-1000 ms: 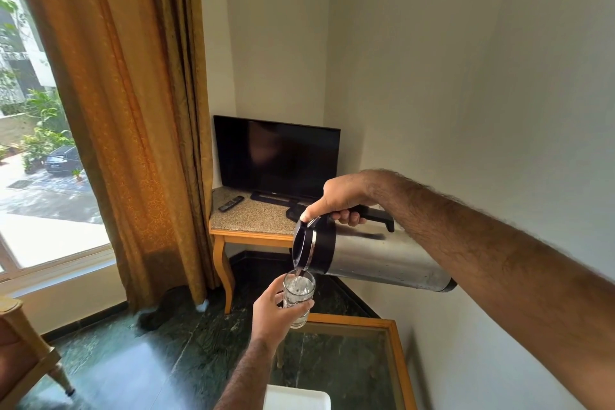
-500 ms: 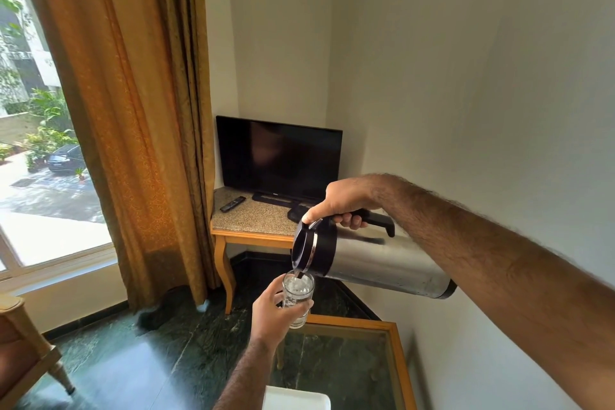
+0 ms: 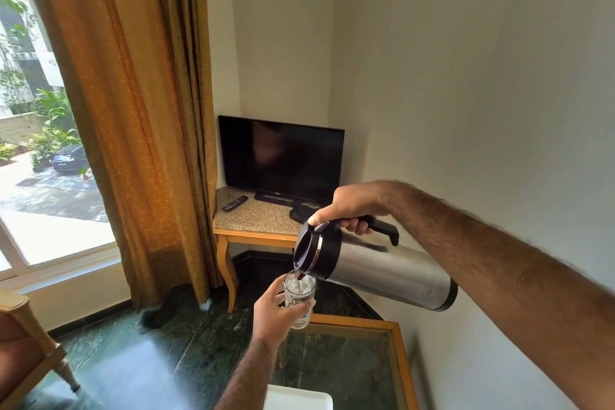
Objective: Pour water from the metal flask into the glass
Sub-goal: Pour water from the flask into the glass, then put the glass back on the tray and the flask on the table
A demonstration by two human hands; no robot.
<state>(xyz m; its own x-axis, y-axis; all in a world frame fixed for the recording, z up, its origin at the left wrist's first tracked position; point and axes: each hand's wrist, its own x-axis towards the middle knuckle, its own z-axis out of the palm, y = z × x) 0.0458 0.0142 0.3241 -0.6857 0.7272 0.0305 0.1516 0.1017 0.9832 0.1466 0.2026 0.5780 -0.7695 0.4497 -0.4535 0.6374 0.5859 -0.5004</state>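
Note:
A steel flask with a black top and black handle lies tipped almost level in mid-air, spout to the left and down. My right hand grips its handle, thumb on the lid lever. The spout sits just over the rim of a clear glass, and water runs into it. The glass holds bubbling water close to its rim. My left hand is wrapped around the glass from the left, holding it upright above the corner of a glass-topped table.
Below the glass is a wood-framed glass table with a white object at its near edge. A television and remote sit on a corner stand. An orange curtain and a chair are at left.
Flask and glass have stayed nearly in place. The water level in the glass has risen while pouring continues.

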